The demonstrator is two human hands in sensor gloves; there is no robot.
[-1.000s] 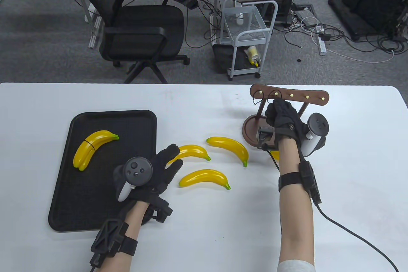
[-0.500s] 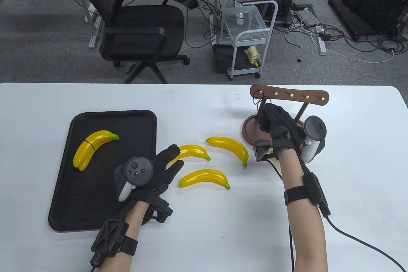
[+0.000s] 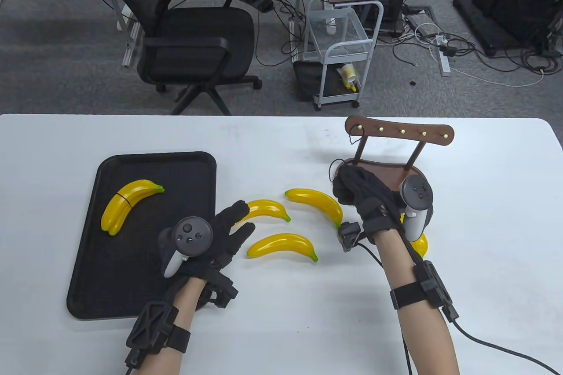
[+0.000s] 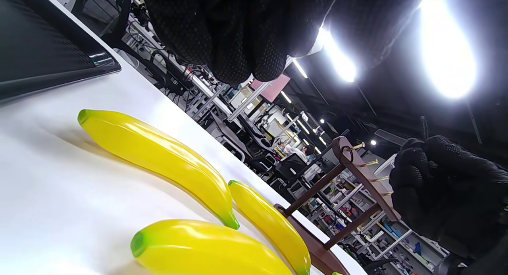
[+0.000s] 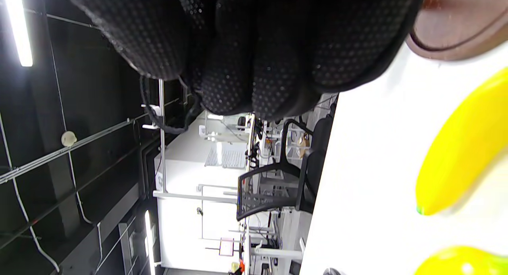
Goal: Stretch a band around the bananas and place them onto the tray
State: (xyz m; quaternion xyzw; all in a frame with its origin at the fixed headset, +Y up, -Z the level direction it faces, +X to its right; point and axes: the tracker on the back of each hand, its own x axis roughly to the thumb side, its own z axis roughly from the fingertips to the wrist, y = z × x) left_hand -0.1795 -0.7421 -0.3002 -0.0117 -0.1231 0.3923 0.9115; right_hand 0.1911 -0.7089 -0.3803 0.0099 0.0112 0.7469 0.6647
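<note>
Both hands, left hand (image 3: 220,238) and right hand (image 3: 365,192), wear black dotted-fabric gloves. Each back carries 1 grey-and-white tracker with buttons. Black straps wrap bare forearms; a black cable trails toward the lower right.

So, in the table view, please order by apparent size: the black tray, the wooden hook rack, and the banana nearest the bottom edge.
1. black tray
2. wooden hook rack
3. banana nearest the bottom edge

The rack stands partly hidden behind the right hand, yet the order looks clear.

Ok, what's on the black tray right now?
On the black tray lie two bananas bundled by a thin dark band. The left hand covers the tray's near right edge, so that patch cannot be seen.
</note>
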